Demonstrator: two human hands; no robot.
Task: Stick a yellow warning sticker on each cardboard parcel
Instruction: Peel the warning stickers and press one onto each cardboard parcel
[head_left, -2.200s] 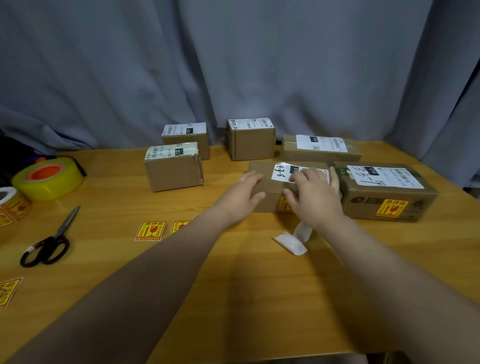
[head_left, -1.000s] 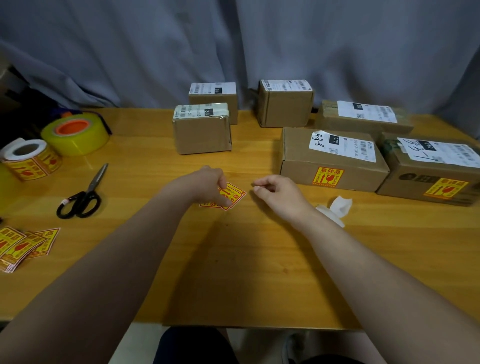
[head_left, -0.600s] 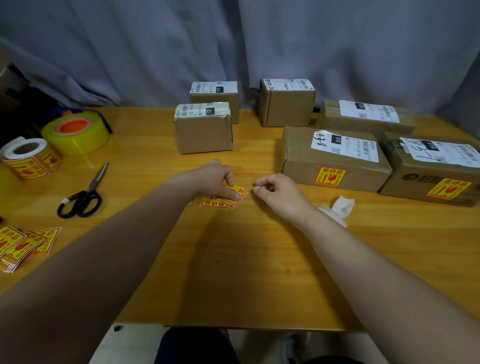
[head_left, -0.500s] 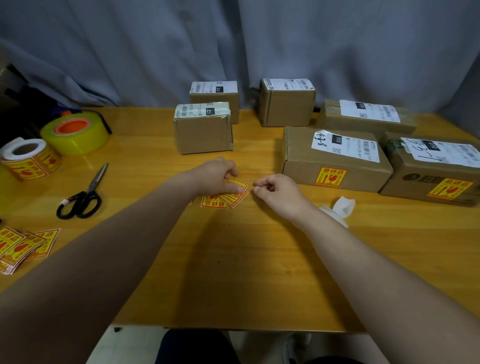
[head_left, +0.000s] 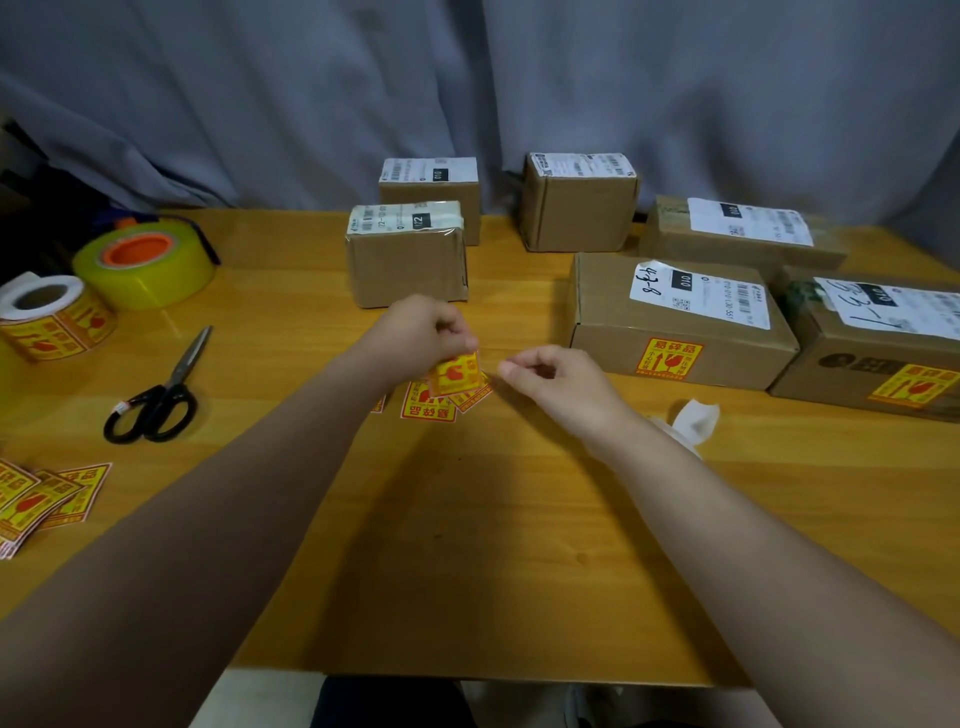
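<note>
Fingers of the left hand (head_left: 421, 332) are pinching a yellow sticker (head_left: 456, 373) (lifted off the bench (head_left: 467, 519)), just left of the right hand (head_left: 553, 374), which is curling empty.

Yellow sticker (head_left: 456, 373) lifted, parcels (head_left: 675, 322) behind.

Left hand (head_left: 423, 332) apparently pinches a yellow sticker (head_left: 456, 373).

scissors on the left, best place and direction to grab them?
Take the scissors by the black loop handles, the end nearest the person, coming from above on the near side. They lie flat and closed on the table, blades pointing away toward the yellow tape roll, so the loops face the reach.
</note>
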